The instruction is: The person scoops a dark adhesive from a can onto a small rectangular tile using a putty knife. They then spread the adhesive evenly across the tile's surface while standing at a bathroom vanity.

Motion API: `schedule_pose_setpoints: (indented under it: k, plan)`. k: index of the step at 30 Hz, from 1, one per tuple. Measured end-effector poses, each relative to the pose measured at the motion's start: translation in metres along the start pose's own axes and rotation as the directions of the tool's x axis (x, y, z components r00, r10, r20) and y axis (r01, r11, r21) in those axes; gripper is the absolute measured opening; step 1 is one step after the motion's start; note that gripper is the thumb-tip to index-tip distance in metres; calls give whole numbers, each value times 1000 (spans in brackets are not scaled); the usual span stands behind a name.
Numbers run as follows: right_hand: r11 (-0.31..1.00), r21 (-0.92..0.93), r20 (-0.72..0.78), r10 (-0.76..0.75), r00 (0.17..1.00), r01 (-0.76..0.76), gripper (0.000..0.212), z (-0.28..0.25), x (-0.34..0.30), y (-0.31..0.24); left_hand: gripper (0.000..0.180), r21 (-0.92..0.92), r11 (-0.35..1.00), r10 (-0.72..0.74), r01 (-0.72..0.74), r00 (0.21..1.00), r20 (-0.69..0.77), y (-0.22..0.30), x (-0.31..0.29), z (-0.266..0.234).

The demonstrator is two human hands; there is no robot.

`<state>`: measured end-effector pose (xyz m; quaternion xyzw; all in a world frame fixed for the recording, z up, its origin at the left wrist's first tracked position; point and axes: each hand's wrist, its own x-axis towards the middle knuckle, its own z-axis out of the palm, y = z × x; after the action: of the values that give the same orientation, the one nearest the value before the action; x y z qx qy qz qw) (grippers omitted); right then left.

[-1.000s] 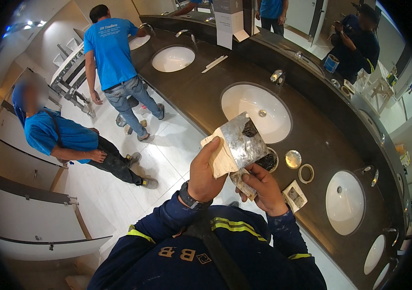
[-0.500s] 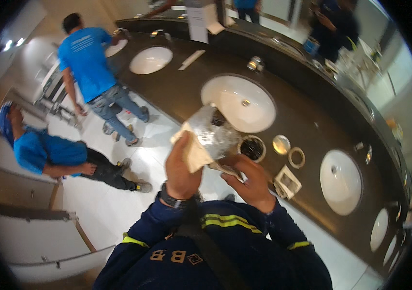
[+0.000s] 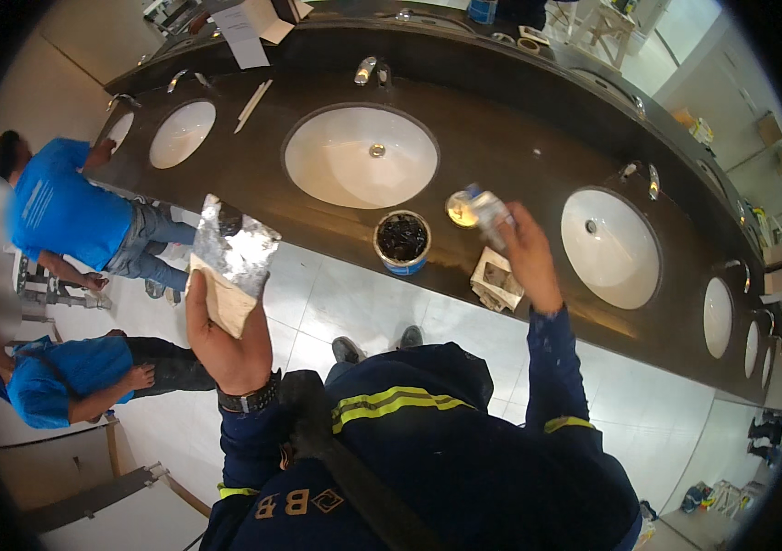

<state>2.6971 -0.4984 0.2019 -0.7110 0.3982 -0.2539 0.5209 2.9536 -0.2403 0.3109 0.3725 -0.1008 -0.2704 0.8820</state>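
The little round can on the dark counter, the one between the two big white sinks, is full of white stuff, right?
Not quite. The head view shows the little round can on the dark counter between the two big white sinks, but the stuff inside is black, not white.

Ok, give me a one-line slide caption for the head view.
Left hand holds a smeared trowel; right hand reaches over the dark countertop.

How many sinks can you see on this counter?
7. One sink far left, one beside it, one at centre, one right, three bunched toward the right rim. More may be hidden beyond.
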Motion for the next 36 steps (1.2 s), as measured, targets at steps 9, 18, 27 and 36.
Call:
schedule_pose_setpoints:
  k: [9, 18, 27, 36]
  plan:
    - [895, -446, -69, -6, 998, -26, 34, 14, 71, 145, 47, 725, 659, 235, -201, 970, 56, -17, -12, -9]
    - [789, -606, -68, -175, 982, 98, 30, 14, 62, 129, 42, 90, 995, -27, 29, 999, -24, 4, -13, -20]
    - [558, -829, 30, 108, 994, -36, 39, -17, -46, 149, 37, 84, 996, -14, 35, 972, -233, 0, -13, -56]
    - [592, -804, -103, -42, 994, -59, 30, -17, -61, 151, 44, 209, 978, -23, 19, 1000, 15, 50, -43, -40]
